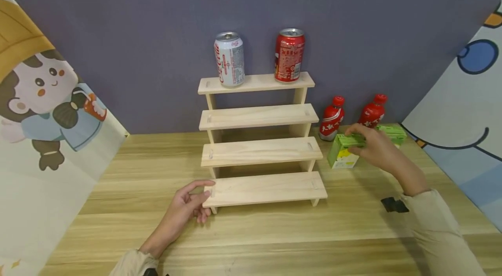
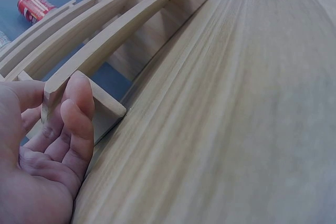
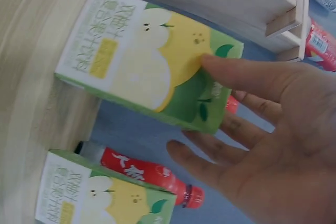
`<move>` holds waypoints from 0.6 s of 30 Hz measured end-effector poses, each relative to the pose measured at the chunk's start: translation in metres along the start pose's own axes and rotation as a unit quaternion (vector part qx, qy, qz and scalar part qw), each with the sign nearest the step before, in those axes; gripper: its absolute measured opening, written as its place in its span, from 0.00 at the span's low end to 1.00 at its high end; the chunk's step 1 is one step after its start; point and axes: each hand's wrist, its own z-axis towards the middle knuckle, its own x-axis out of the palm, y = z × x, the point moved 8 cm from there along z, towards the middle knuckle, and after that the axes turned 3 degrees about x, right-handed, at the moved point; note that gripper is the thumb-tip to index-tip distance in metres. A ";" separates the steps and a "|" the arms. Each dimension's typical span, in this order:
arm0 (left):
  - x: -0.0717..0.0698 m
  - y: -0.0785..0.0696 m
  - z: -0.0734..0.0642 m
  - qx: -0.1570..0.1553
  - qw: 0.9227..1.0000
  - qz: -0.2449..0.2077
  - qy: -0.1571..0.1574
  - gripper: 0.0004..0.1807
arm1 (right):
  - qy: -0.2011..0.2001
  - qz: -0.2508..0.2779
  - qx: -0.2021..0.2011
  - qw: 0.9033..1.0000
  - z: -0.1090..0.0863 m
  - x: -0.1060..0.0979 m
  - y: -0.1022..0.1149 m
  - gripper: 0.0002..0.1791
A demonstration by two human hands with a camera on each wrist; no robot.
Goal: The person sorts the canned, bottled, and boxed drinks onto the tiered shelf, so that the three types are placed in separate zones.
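Observation:
A four-step wooden display rack (image 1: 266, 189) stands on the table. My left hand (image 1: 180, 213) holds the left end of its lowest step, thumb on one side and fingertips (image 2: 80, 90) curled against the other. To the rack's right, my right hand (image 1: 374, 145) grips a green, white and yellow juice carton (image 1: 345, 158) near its top. In the right wrist view the thumb presses the printed front of that carton (image 3: 168, 61), while the other fingers reach behind it. A matching juice carton (image 1: 395, 133) stands to the right, partly covered by my right hand in the head view.
On the top step stand a white cola can (image 1: 230, 60) and a red cola can (image 1: 289, 56). Two red bottles (image 1: 331, 120) (image 1: 372, 112) stand behind the cartons. A dark wall (image 1: 157, 49) rises behind; a black patch (image 1: 394, 204) lies near my right sleeve.

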 end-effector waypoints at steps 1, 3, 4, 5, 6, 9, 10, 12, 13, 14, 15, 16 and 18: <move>0.000 0.000 0.000 0.000 1.000 0.001 -0.001 0.22 | -0.005 0.003 -0.005 1.000 0.000 0.000 -0.001 0.22; 0.000 0.000 0.000 0.000 1.000 0.002 -0.004 0.22 | -0.013 0.013 -0.013 1.000 0.000 0.001 -0.004 0.22; 0.000 0.000 0.000 0.000 1.000 0.002 -0.005 0.22 | -0.016 0.017 -0.017 1.000 0.000 0.001 -0.005 0.23; 0.000 0.000 0.000 -0.001 1.000 0.002 -0.006 0.22 | -0.020 0.021 -0.021 0.999 0.000 0.001 -0.006 0.23; 0.000 0.000 0.000 0.000 1.000 0.001 -0.006 0.22 | -0.023 0.025 -0.023 0.999 0.000 0.001 -0.007 0.22; 0.000 0.000 -0.001 -0.001 1.000 -0.001 -0.005 0.22 | -0.028 0.032 -0.029 0.999 0.000 0.001 -0.008 0.22; 0.000 0.000 -0.001 0.000 1.000 -0.002 -0.005 0.22 | -0.029 0.034 -0.033 0.998 0.000 0.001 -0.008 0.22; 0.000 0.000 -0.001 -0.001 1.000 -0.003 -0.005 0.22 | -0.033 0.039 -0.040 0.998 -0.001 -0.001 -0.008 0.22; 0.000 0.000 -0.001 -0.001 1.000 -0.003 -0.005 0.22 | -0.034 0.040 -0.039 0.998 -0.001 -0.002 -0.008 0.22; 0.000 0.000 -0.001 -0.001 1.000 -0.002 -0.006 0.22 | -0.034 0.044 -0.037 0.998 -0.001 -0.002 -0.009 0.22; 0.000 0.000 -0.001 0.000 1.000 -0.001 -0.005 0.22 | -0.033 0.045 -0.032 0.998 -0.001 -0.003 -0.010 0.22; 0.000 0.000 -0.001 0.000 1.000 -0.001 -0.005 0.22 | -0.032 0.047 -0.025 0.998 -0.002 -0.003 -0.011 0.22; 0.000 0.000 -0.001 0.000 1.000 -0.001 -0.005 0.22 | -0.030 0.044 -0.006 0.999 -0.002 -0.003 -0.014 0.22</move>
